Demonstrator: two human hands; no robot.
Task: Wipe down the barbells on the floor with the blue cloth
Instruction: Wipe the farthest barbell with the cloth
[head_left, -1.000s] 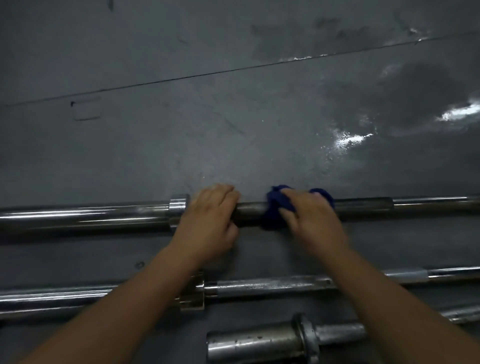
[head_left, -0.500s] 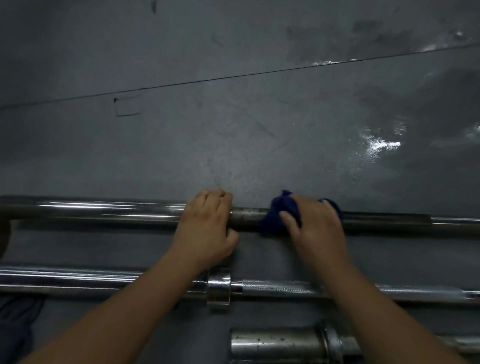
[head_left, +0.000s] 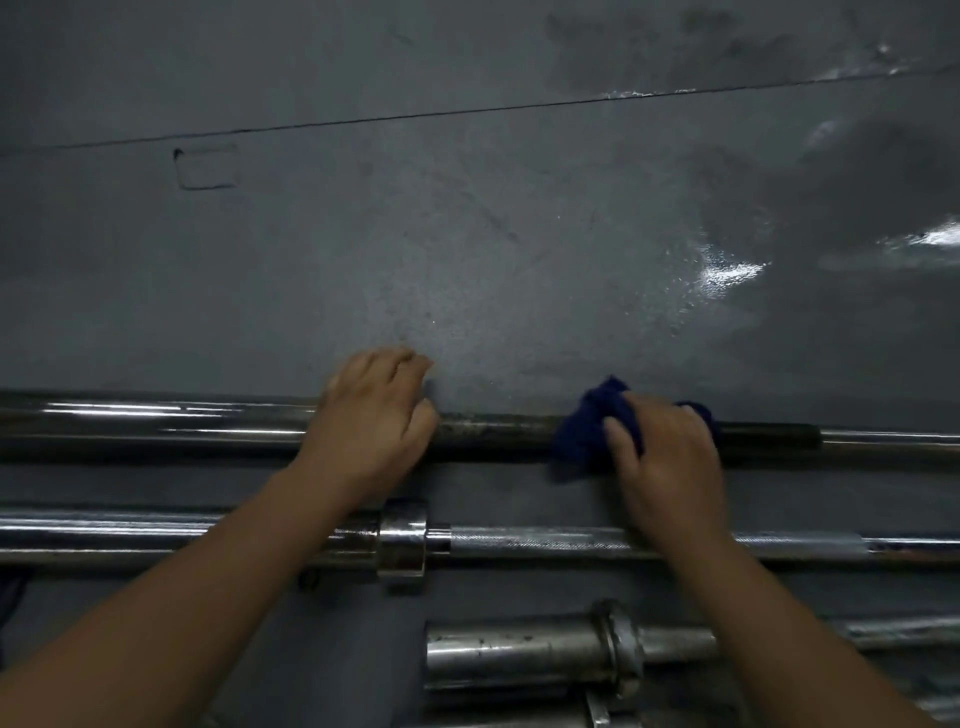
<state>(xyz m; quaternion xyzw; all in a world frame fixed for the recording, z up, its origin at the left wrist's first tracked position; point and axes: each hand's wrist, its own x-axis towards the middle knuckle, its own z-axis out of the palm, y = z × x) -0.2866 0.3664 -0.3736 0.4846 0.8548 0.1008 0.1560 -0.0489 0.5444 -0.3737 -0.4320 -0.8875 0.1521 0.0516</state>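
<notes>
Three steel barbells lie side by side on the grey floor. On the farthest barbell (head_left: 498, 434) my left hand (head_left: 371, 431) curls over the bar where the shiny sleeve meets the dark shaft. My right hand (head_left: 667, 462) grips the bunched blue cloth (head_left: 584, 436) around that dark shaft, further right. The middle barbell (head_left: 571, 543) runs under both forearms, its collar showing between them. The nearest barbell (head_left: 519, 654) shows a thick sleeve end at the bottom.
Bare grey floor (head_left: 467, 260) stretches beyond the bars, with a thin dark seam across it and wet-looking glare at the right. A dark fabric patch (head_left: 10, 597) sits at the left edge. More metal (head_left: 597, 712) pokes in at the bottom.
My right hand and the blue cloth have slid right along the dark shaft, widening the gap between my hands. The left hand stays on the bar.
</notes>
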